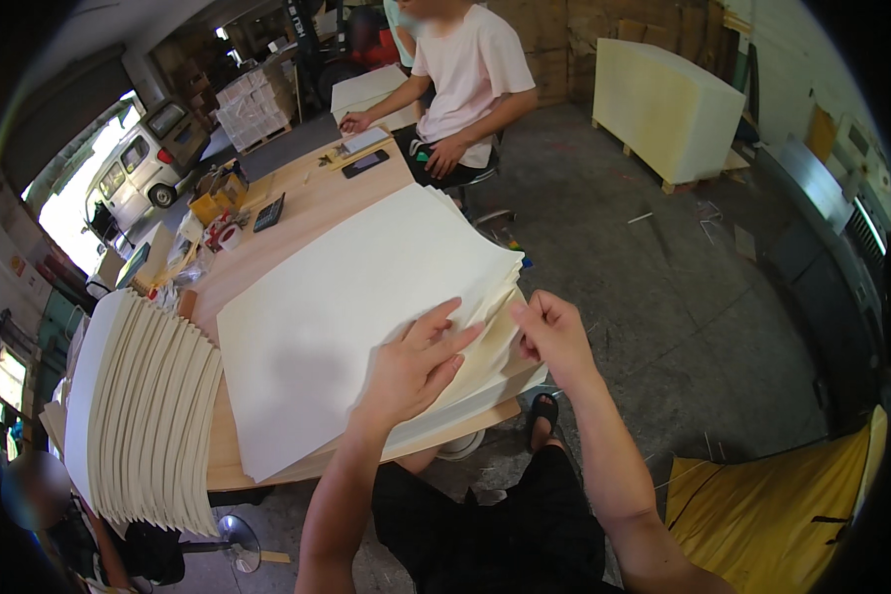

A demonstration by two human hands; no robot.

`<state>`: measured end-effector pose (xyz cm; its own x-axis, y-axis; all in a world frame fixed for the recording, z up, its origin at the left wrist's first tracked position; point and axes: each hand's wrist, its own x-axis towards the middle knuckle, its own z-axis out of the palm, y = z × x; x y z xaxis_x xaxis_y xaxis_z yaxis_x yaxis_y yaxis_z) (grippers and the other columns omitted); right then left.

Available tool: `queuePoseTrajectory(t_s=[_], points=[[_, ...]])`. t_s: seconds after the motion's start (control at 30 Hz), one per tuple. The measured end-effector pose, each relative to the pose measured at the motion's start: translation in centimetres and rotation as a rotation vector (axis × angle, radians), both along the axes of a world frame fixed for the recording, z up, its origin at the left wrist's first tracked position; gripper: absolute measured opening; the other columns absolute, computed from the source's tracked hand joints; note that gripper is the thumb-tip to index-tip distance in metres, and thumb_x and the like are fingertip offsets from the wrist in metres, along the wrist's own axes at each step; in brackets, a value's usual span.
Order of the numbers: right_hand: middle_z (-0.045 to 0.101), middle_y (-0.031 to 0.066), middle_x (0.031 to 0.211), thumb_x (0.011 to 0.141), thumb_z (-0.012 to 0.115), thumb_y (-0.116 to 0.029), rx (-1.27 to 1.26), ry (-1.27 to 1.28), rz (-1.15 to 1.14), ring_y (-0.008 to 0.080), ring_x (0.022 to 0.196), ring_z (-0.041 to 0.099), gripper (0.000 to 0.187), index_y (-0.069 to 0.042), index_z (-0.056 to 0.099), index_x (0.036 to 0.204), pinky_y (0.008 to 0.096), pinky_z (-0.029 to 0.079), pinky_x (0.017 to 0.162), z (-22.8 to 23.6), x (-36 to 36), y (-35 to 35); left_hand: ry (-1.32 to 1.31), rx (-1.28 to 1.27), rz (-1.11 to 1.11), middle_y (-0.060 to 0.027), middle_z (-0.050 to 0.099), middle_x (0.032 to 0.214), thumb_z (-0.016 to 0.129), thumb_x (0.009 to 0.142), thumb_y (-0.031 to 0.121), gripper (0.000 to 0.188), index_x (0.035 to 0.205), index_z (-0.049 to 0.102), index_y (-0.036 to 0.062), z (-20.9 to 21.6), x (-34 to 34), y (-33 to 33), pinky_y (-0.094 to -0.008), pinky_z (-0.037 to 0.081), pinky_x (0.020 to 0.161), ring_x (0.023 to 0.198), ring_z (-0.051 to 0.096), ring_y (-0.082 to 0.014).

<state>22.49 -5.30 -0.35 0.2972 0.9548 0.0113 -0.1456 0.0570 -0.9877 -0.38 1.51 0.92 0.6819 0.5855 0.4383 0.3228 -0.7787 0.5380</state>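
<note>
A wooden counter point(302, 213) stood in a concrete-floored workshop. A yellow box point(211, 203) at its far left held small items, too small to identify. The paper stack point(356, 297) lay on the counter, long axis running away from the person. The left hand point(416, 366) pressed flat, released, on the top sheet; the right hand point(554, 332) pinched the fanned sheet corners.

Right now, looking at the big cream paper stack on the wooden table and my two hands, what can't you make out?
- Head view: how many sheets the right hand pinches at the edge of the big cream paper stack; the fingers cover it.
- Paper under the left hand: hidden by the palm.
- Small items at the far end of the wooden table: too small to identify.
- Fanned cream stack at left: bent by the fisheye rim, lower end unclear.
</note>
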Motion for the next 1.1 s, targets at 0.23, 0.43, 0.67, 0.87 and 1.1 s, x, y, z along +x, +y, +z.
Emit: queuePoseTrajectory(t_s=[0.23, 0.43, 0.67, 0.87, 1.1], points=[[0.056, -0.0003, 0.064, 0.102, 0.07, -0.024, 0.029, 0.252, 0.066, 0.0105, 0.054, 0.059, 0.038, -0.01, 0.052, 0.072, 0.0258, 0.041, 0.049, -0.14, 0.36, 0.51, 0.066, 0.105, -0.017, -0.0127, 0.06, 0.147, 0.08, 0.085, 0.017, 0.037, 0.121, 0.079, 0.0254, 0.37, -0.17, -0.22, -0.0416, 0.059, 0.098, 0.115, 0.071, -0.0332], [0.056, -0.0001, 0.064, 0.103, 0.07, -0.025, 0.033, 0.264, 0.064, 0.0115, 0.055, 0.06, 0.038, -0.01, 0.052, 0.072, 0.0262, 0.042, 0.049, -0.45, 0.36, 0.46, 0.04, 0.094, -0.02, -0.0109, 0.062, 0.144, 0.092, 0.072, 0.026, 0.051, 0.121, 0.08, 0.0266, 0.62, 0.14, -0.45, -0.041, 0.059, 0.101, 0.116, 0.07, -0.0324], [0.055, 0.0, 0.064, 0.103, 0.069, -0.025, 0.053, 0.262, 0.051, 0.0115, 0.054, 0.06, 0.038, -0.011, 0.052, 0.072, 0.0257, 0.041, 0.049, -0.03, 0.23, -0.03, 0.003, 0.02, -0.039, -0.0112, 0.063, 0.143, 0.087, 0.078, 0.017, 0.048, 0.124, 0.079, 0.027, 0.35, -0.08, -0.21, -0.0402, 0.059, 0.099, 0.115, 0.07, -0.0318], [0.057, 0.0007, 0.063, 0.103, 0.069, -0.025, 0.047, 0.063, 0.032, 0.0122, 0.054, 0.061, 0.039, -0.011, 0.052, 0.071, 0.0261, 0.042, 0.048, -0.59, 0.64, 0.27, 0.047, 0.146, 0.021, -0.0111, 0.061, 0.145, 0.07, 0.092, 0.009, 0.038, 0.126, 0.077, 0.0268, 0.48, 0.28, -0.76, -0.0404, 0.06, 0.093, 0.112, 0.071, -0.0302], [0.057, 0.0007, 0.064, 0.103, 0.068, -0.025, 0.05, 0.278, 0.042, 0.0125, 0.056, 0.063, 0.038, -0.01, 0.052, 0.072, 0.026, 0.042, 0.047, -0.3, 0.13, 0.44, 0.056, 0.164, -0.023, -0.0103, 0.062, 0.144, 0.088, 0.078, 0.024, 0.047, 0.124, 0.079, 0.0287, 0.53, 0.02, -0.49, -0.0398, 0.059, 0.097, 0.115, 0.07, -0.0306]])
